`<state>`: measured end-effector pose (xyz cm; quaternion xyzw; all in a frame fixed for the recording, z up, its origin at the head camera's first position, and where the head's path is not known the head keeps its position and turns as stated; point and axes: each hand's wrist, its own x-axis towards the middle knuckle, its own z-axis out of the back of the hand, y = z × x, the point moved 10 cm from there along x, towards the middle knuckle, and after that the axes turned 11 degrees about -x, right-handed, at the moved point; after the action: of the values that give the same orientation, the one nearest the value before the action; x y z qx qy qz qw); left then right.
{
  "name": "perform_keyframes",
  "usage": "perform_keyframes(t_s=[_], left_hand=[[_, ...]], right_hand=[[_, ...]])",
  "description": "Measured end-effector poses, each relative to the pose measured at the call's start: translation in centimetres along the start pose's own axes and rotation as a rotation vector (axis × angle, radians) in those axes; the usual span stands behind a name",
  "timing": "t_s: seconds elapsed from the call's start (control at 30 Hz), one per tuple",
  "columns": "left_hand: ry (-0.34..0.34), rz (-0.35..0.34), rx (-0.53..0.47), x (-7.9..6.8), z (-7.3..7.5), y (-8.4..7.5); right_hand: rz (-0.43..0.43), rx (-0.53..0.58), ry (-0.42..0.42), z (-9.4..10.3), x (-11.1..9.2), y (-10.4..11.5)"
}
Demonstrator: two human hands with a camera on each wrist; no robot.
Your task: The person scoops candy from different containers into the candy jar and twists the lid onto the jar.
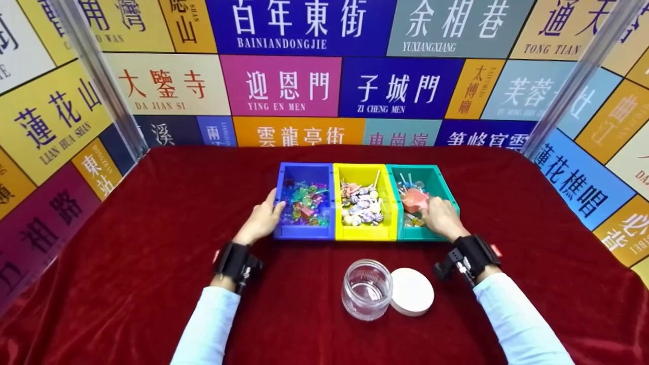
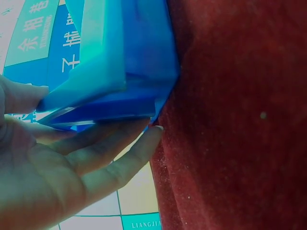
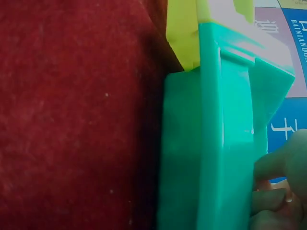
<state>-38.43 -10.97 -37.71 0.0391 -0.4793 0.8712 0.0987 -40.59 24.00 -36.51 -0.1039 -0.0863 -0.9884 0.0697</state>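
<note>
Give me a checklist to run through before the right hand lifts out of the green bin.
1. Jar upright and uncovered: ok, its lid is off.
2. Lid clear of the jar: cannot tell; their edges meet in the head view, so they may touch.
3. Left hand on the blue bin: ok, it grips the outer side.
4. Bins side by side: ok, with the yellow bin between blue and green.
5. Firm hold on the pink piece: cannot tell; the right hand's fingers are partly hidden.
6. Right hand clear of the green bin: not ok, it reaches inside.
</note>
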Motion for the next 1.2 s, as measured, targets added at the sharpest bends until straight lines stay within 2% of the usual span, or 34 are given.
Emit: perform_keyframes(t_s=[0.27,0.7,0.9,1.2], left_hand=[[0.002,0.004,-0.005,0.0,-0.2,0.2],[-0.001,-0.001,-0.001,0.0,0.0,0.0],[-0.013,-0.02,0.0,-0.1,0.0,-0.2],[-0.003,-0.001,-0.017,-0.1,0.1,0.0]], right_hand=[[-0.009,0.003,-0.072,-0.2,-0.8,-0.2],[0.0,0.084,-0.118,0.4,-1.2,-0.6],[-0.015,0.107,-0.117,0.5,-1.4,-0.8],[-0.025,0.158,-0.101,1.0,-1.9,-1.0]])
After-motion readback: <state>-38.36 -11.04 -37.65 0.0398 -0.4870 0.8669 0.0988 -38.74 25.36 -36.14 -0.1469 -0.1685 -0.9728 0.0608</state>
